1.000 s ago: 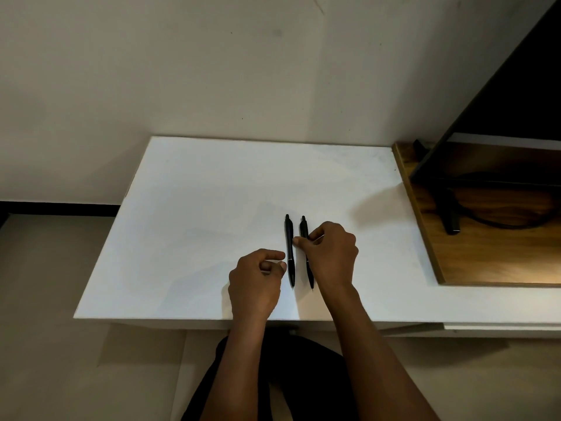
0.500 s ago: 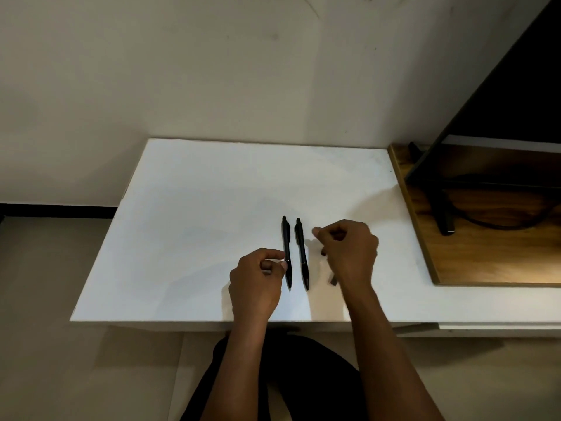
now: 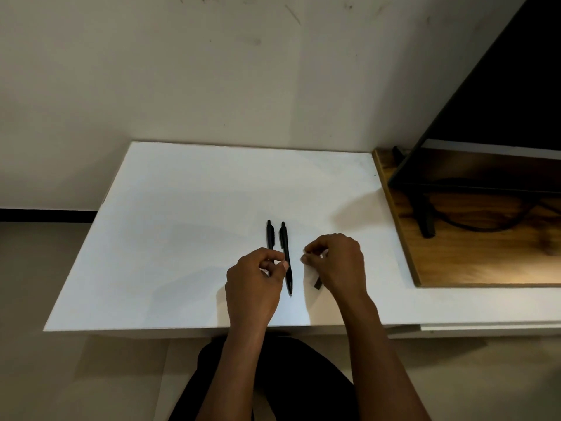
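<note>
A pale wall (image 3: 182, 86) stands behind a white counter (image 3: 182, 223). At the right, a large dark screen (image 3: 501, 101) leans over a wooden board (image 3: 485, 262), and a black cable (image 3: 473, 227) runs across the board.

Near the counter's front edge and a little right of its middle, two black pens lie side by side, close together and pointing away from the person. The left hand (image 3: 255, 287) has curled fingers that pinch the lower part of the left pen (image 3: 270, 235), with the thumb tip up against the right pen (image 3: 285, 250). The right hand (image 3: 340, 262) sits just right of the pens, not touching them. Its fingers are bunched together round a small dark piece (image 3: 317, 282), and only the end of that piece shows below the palm.
</note>
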`<control>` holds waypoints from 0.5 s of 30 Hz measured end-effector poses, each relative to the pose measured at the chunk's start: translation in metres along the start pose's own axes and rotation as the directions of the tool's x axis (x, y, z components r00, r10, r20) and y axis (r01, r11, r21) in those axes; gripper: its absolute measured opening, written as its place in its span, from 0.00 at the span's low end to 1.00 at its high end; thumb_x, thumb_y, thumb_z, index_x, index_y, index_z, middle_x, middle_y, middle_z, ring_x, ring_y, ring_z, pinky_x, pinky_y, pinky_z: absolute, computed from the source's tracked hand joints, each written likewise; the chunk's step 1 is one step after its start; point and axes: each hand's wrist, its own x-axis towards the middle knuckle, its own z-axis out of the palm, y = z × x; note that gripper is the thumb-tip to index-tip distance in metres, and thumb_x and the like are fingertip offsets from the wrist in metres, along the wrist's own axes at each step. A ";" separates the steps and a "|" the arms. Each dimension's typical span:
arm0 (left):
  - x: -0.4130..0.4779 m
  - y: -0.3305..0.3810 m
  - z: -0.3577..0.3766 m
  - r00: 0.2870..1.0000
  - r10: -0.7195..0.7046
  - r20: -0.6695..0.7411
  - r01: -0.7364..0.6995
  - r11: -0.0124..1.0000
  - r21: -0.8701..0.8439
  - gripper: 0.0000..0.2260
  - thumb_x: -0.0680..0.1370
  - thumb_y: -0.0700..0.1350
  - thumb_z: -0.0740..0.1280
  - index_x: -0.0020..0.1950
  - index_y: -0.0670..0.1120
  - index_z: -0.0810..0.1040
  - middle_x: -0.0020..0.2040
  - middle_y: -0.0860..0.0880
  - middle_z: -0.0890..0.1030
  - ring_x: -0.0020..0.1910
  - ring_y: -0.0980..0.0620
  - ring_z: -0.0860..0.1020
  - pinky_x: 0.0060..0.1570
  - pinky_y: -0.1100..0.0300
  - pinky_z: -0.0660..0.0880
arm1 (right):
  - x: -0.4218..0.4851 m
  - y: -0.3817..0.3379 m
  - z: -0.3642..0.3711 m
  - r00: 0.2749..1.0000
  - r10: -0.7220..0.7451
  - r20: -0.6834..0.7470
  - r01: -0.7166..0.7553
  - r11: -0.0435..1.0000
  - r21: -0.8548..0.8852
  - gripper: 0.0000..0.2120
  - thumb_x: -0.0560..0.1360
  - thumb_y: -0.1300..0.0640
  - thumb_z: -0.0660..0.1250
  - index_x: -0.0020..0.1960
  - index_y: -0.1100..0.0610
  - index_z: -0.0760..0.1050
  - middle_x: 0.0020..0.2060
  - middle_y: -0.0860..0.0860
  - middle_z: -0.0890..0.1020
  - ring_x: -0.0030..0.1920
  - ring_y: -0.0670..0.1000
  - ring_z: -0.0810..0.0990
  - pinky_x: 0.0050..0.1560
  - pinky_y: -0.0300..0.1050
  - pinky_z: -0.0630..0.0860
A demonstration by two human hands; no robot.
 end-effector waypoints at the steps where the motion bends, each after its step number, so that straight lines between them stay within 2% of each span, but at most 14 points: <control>1: 0.000 0.000 0.000 1.000 0.008 -0.003 -0.008 1.000 0.005 0.03 0.75 0.48 0.74 0.48 0.52 0.85 0.36 0.57 0.82 0.35 0.57 0.80 0.40 0.62 0.77 | 0.000 0.000 0.001 1.000 0.003 -0.001 -0.003 1.000 -0.001 0.03 0.70 0.58 0.78 0.43 0.54 0.85 0.34 0.45 0.83 0.28 0.40 0.76 0.31 0.23 0.69; 4: -0.005 0.003 0.003 0.999 0.052 0.004 -0.052 0.997 0.049 0.03 0.75 0.49 0.74 0.47 0.53 0.85 0.34 0.58 0.80 0.33 0.60 0.78 0.35 0.69 0.70 | 0.002 0.002 0.001 0.999 0.036 0.023 -0.037 0.998 0.048 0.04 0.69 0.60 0.78 0.41 0.55 0.83 0.33 0.43 0.80 0.30 0.41 0.77 0.28 0.27 0.69; 5: -0.006 0.005 0.005 0.997 0.077 0.012 -0.077 0.995 0.067 0.03 0.75 0.49 0.74 0.47 0.53 0.85 0.34 0.58 0.80 0.33 0.60 0.77 0.34 0.70 0.69 | 0.003 0.003 -0.001 0.998 0.055 0.024 -0.057 0.995 0.078 0.04 0.69 0.59 0.78 0.42 0.55 0.84 0.34 0.43 0.81 0.33 0.41 0.78 0.31 0.28 0.68; 7: -0.009 0.007 0.009 0.989 0.142 0.030 -0.144 0.985 0.097 0.03 0.76 0.49 0.73 0.47 0.53 0.85 0.35 0.57 0.81 0.35 0.58 0.78 0.37 0.65 0.74 | 0.004 0.010 -0.011 0.988 0.151 -0.033 -0.138 0.959 0.247 0.05 0.69 0.58 0.79 0.43 0.54 0.84 0.37 0.45 0.84 0.38 0.42 0.81 0.39 0.34 0.75; 10: -0.012 0.011 0.016 0.971 0.230 0.061 -0.237 0.955 0.177 0.04 0.75 0.51 0.73 0.48 0.54 0.86 0.36 0.56 0.84 0.41 0.53 0.79 0.48 0.52 0.76 | 0.000 0.026 -0.029 0.907 0.402 -0.126 -0.245 0.746 0.620 0.06 0.70 0.61 0.79 0.44 0.54 0.83 0.39 0.51 0.86 0.39 0.49 0.85 0.41 0.42 0.82; 12: -0.013 0.014 0.023 0.960 0.271 0.071 -0.280 0.923 0.263 0.09 0.75 0.56 0.72 0.51 0.55 0.85 0.39 0.56 0.84 0.47 0.52 0.79 0.52 0.53 0.73 | -0.003 0.036 -0.034 0.866 0.487 -0.111 -0.284 0.663 0.693 0.06 0.71 0.64 0.77 0.47 0.57 0.84 0.41 0.55 0.87 0.41 0.53 0.86 0.45 0.47 0.84; 15: -0.015 0.018 0.037 0.957 0.268 0.109 -0.289 0.864 0.412 0.16 0.73 0.63 0.70 0.55 0.56 0.84 0.44 0.56 0.85 0.52 0.53 0.77 0.51 0.56 0.66 | -0.005 0.043 -0.035 0.848 0.527 -0.051 -0.333 0.606 0.723 0.07 0.72 0.67 0.75 0.50 0.61 0.84 0.42 0.58 0.87 0.41 0.56 0.87 0.46 0.49 0.85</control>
